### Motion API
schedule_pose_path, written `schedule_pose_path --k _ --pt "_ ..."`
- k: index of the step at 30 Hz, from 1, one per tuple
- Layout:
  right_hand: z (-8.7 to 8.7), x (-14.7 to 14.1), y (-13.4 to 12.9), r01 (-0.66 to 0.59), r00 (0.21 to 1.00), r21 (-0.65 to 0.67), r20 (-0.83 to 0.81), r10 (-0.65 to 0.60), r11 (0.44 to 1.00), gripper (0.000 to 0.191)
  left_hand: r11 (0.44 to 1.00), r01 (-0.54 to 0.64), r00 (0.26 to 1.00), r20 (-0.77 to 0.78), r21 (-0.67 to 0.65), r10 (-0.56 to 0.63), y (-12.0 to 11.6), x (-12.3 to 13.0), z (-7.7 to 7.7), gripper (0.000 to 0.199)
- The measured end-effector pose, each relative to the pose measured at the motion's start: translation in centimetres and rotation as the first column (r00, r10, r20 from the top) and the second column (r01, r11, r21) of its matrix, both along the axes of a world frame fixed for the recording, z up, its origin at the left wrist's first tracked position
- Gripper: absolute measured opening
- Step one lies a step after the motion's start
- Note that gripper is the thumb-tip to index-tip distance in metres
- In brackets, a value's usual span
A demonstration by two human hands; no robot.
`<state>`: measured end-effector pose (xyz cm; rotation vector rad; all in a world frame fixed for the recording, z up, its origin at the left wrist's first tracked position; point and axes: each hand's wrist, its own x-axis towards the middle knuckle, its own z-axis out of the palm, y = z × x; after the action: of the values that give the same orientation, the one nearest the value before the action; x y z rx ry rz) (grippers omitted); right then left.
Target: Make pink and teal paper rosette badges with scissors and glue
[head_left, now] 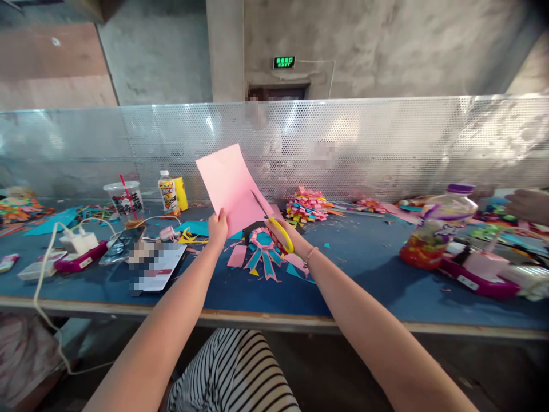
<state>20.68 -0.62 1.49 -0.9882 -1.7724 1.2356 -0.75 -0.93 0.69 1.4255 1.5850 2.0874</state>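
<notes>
A pink sheet of paper (227, 186) is held up at a tilt over the table (364, 303), its lower edge toward the person. The left hand (218, 227) grips it at the lower left corner, thumb on the near face. The right hand (288, 233) is closed around the yellow handles of a pair of scissors (284, 240), whose dark blade lies along the sheet's right side; whether the blades are parted cannot be told. A thin bracelet (309, 257) circles the right wrist.

Just below the sheet, on the table, lies a pink and blue paper rosette (267, 258) with pointed tails, a small pink rectangle (237, 256) beside it on the left. Beyond the right hand sits a heaped paper flower (306, 206), mostly pink, with yellow and blue strips toward its base.

Farther left stand a drink bottle (168, 197) and, touching or just beside it, a yellow pack (182, 193); next comes a clear cup (125, 201) with a red straw. Nearer the front edge is a magenta power strip (81, 260) with white chargers plugged in. On the right, a purple-capped bottle (429, 240) stands near a second magenta strip (478, 280), and another person's hand (529, 205) shows at the far edge. Behind the table runs a perforated metal panel (364, 137), with a green exit sign (284, 62) on the wall above
</notes>
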Motion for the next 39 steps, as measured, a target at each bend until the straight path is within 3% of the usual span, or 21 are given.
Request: schedule_pose_path --k 2,10,20,25,33,39 --pt "-0.1 -0.2 -0.1 0.003 0.998 -0.078 -0.06 -0.008 0.997 0.041 1.0 -0.004 1.0 -0.02 0.002 0.004 -0.1 0.0 0.1 0.034" --pt "0.2 -0.5 -1.5 -0.156 0.964 -0.095 -0.232 0.13 0.983 0.051 0.996 -0.052 0.968 -0.25 -0.073 0.032 -0.5 0.1 0.4 0.044" --pt "0.1 -0.9 -1.2 0.101 0.985 0.058 -0.148 -0.092 0.993 0.039 0.996 -0.058 0.966 -0.256 -0.072 0.038 -0.8 0.4 0.7 0.043" --pt "0.0 -1.1 -1.3 0.082 0.976 0.006 -0.202 -0.079 0.997 0.033 0.996 -0.058 0.967 -0.25 -0.072 0.038 -1.0 0.4 0.8 0.043" --pt "-0.4 -0.9 -0.7 -0.078 0.967 -0.156 -0.251 0.037 0.985 0.051 0.997 0.013 0.955 -0.293 -0.077 -0.035 -0.7 0.5 0.6 0.043" --pt "-0.6 -0.7 -0.2 -0.015 0.979 -0.075 -0.206 -0.001 0.997 0.054 0.997 0.065 0.931 -0.357 -0.048 -0.078 -0.9 0.8 0.6 0.042"
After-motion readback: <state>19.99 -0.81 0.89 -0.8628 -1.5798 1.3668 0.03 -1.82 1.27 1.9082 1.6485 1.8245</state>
